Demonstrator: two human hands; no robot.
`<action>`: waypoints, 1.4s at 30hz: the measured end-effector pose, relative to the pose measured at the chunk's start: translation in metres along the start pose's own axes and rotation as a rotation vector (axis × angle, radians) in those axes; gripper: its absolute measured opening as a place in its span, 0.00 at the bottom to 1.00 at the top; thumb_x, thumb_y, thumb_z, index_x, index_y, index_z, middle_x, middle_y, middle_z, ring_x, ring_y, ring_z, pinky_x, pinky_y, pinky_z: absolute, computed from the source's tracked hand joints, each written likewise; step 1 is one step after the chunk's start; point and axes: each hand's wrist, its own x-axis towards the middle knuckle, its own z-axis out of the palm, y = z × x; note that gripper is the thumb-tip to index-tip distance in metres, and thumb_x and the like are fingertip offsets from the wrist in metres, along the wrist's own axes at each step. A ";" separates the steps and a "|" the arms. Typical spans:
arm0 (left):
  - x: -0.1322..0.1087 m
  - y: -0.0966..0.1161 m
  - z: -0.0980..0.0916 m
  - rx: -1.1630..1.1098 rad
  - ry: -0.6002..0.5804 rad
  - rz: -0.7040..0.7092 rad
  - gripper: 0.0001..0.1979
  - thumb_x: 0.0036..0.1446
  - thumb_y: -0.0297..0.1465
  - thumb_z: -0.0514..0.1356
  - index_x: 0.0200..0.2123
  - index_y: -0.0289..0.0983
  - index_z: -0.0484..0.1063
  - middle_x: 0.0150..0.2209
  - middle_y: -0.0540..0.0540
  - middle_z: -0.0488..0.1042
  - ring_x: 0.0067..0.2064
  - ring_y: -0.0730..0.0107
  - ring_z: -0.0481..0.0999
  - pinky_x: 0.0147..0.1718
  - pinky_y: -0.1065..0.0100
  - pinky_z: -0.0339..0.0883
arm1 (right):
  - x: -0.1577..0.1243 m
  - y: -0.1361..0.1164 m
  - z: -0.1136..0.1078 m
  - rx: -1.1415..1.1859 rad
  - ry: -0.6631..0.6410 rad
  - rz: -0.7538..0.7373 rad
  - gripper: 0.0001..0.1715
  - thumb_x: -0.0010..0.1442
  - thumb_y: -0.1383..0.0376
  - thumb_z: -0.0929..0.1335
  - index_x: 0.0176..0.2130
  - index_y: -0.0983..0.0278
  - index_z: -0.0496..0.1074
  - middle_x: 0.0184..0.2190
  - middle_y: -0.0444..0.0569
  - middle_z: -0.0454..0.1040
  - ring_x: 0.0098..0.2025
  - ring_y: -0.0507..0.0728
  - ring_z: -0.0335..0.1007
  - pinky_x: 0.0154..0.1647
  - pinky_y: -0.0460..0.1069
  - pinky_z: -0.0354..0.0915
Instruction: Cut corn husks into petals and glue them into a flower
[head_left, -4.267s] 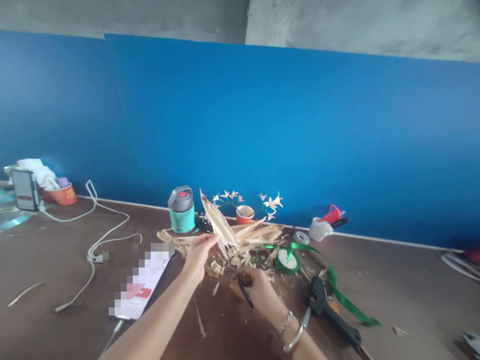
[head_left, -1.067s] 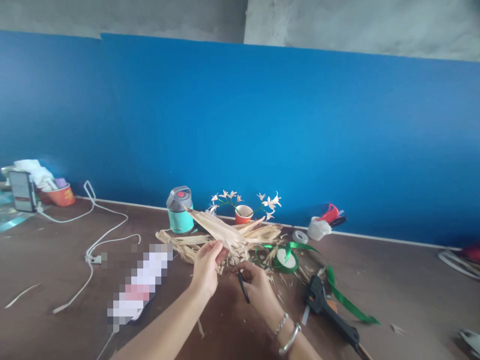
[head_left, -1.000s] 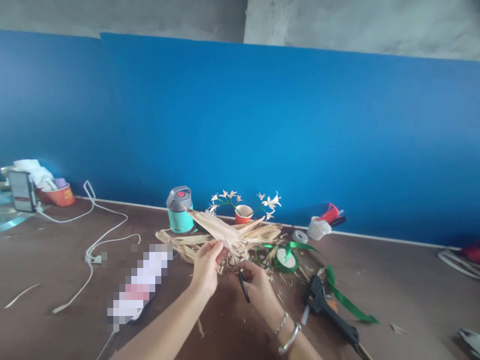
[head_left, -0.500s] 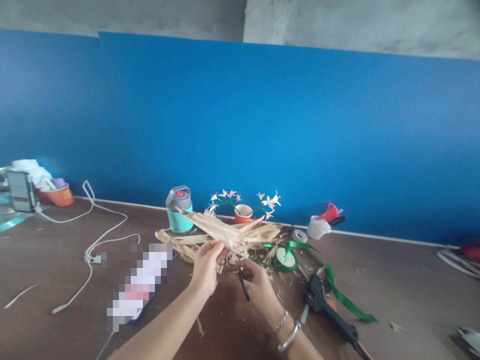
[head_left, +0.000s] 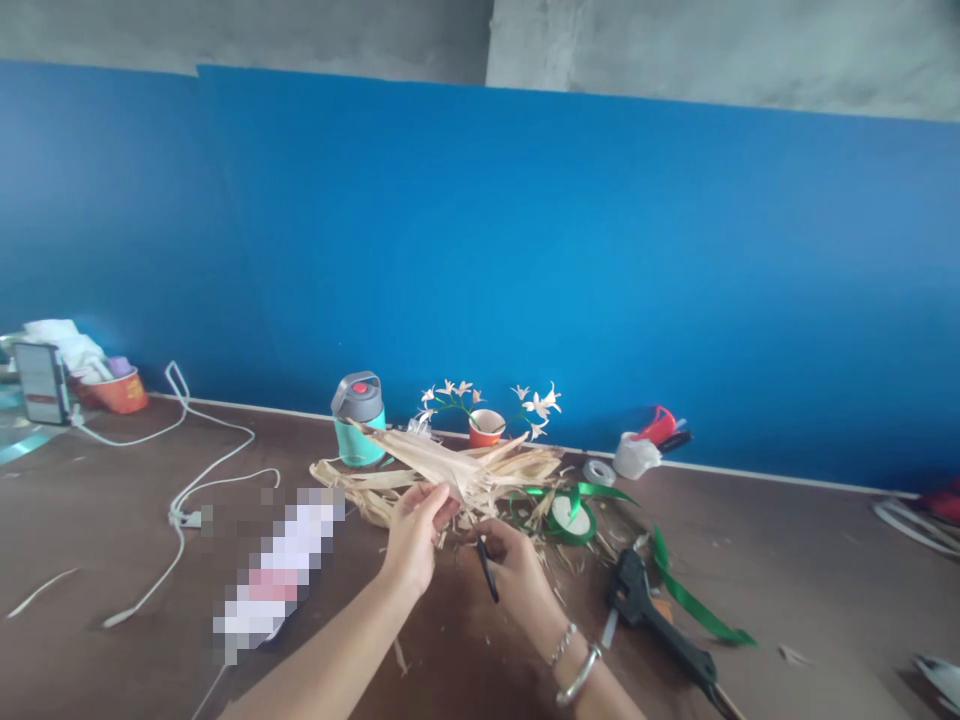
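Note:
My left hand (head_left: 415,535) pinches the lower end of a pale dried husk (head_left: 424,456), whose pointed tip reaches up and left. Just to its right, my right hand (head_left: 510,565) is closed on scissors with a black handle (head_left: 487,570); their blades point up at the husk and are mostly hidden. More dried husks (head_left: 536,466) lie in a pile behind my hands, with small scraps around them. An orange paper cup (head_left: 487,428) beyond the pile holds green stems with pale flowers (head_left: 540,404).
A turquoise flask (head_left: 360,440) stands behind the pile. To the right are a green ribbon roll (head_left: 571,519), a tape roll (head_left: 599,472), a white cup (head_left: 636,456) and a black glue gun (head_left: 660,620). White cables (head_left: 180,490) and a pixelated object (head_left: 281,570) lie left.
The husk in my left hand has shifted very slightly. Both hands keep nearly the same position and grip.

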 end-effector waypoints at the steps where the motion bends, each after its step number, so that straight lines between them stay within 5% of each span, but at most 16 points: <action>1: 0.001 0.001 -0.001 0.004 0.000 0.003 0.11 0.38 0.29 0.68 0.20 0.34 0.68 0.23 0.51 0.74 0.30 0.72 0.75 0.39 0.68 0.68 | 0.000 -0.001 -0.001 0.013 -0.019 0.012 0.09 0.44 0.64 0.71 0.29 0.66 0.70 0.15 0.38 0.62 0.18 0.47 0.53 0.17 0.42 0.50; 7: 0.015 0.023 -0.007 0.100 0.015 0.120 0.10 0.39 0.31 0.68 0.23 0.34 0.69 0.23 0.51 0.74 0.28 0.73 0.75 0.35 0.69 0.70 | -0.001 -0.007 -0.004 0.157 -0.228 0.145 0.17 0.42 0.59 0.73 0.29 0.66 0.68 0.15 0.37 0.63 0.14 0.45 0.50 0.14 0.41 0.47; 14: 0.026 0.050 -0.009 0.306 0.018 0.124 0.12 0.39 0.34 0.67 0.26 0.33 0.71 0.20 0.49 0.74 0.23 0.73 0.73 0.25 0.73 0.68 | 0.000 -0.010 -0.006 0.226 -0.265 0.193 0.19 0.40 0.59 0.74 0.28 0.66 0.67 0.14 0.36 0.62 0.13 0.43 0.49 0.11 0.40 0.45; 42: 0.020 0.042 -0.005 0.440 0.038 -0.026 0.11 0.36 0.33 0.67 0.23 0.34 0.71 0.20 0.49 0.74 0.24 0.70 0.74 0.25 0.70 0.68 | -0.002 -0.005 -0.005 0.154 -0.256 0.240 0.16 0.43 0.59 0.73 0.28 0.66 0.68 0.13 0.35 0.61 0.11 0.43 0.49 0.08 0.40 0.44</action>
